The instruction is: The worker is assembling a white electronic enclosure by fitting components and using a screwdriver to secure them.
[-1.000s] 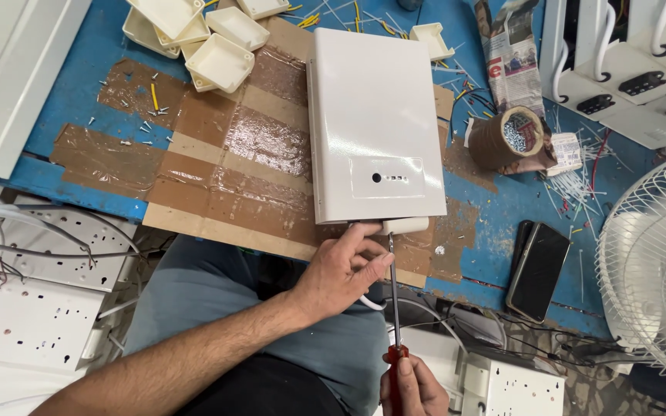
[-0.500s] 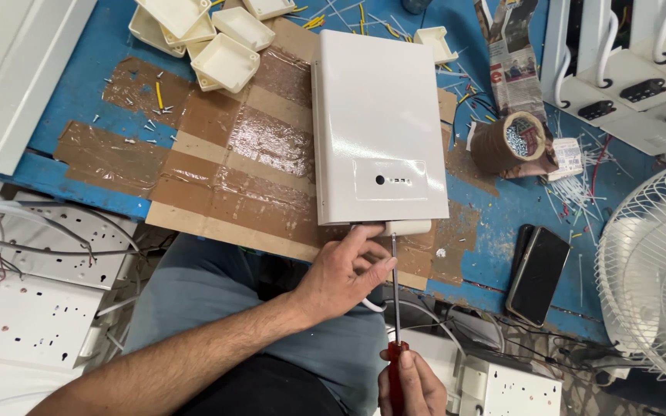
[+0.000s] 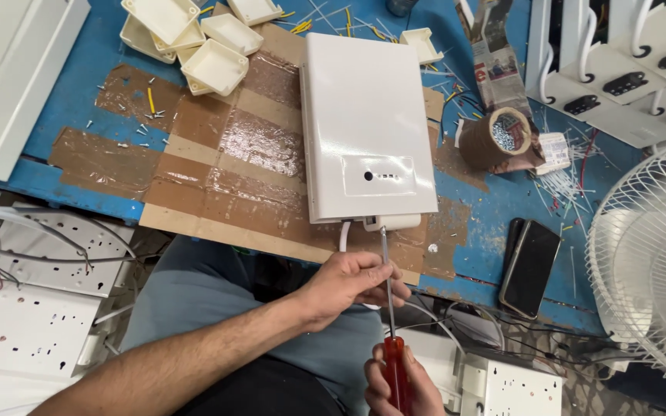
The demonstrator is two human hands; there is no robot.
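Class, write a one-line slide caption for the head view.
Right hand drives a red screwdriver into a white box; left hand steadies the shaft.

We see little change: our left hand (image 3: 348, 285) has slid slightly lower along the shaft of the red-handled screwdriver (image 3: 389, 308). Our right hand (image 3: 398, 385) has risen a touch further into view, and the white box (image 3: 364, 123) sits marginally higher in the view.

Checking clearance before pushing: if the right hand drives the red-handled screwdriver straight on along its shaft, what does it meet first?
The right hand points the red-handled screwdriver at the small white bracket under the white rectangular plastic enclosure; the tip seems already there, though depth is unclear.
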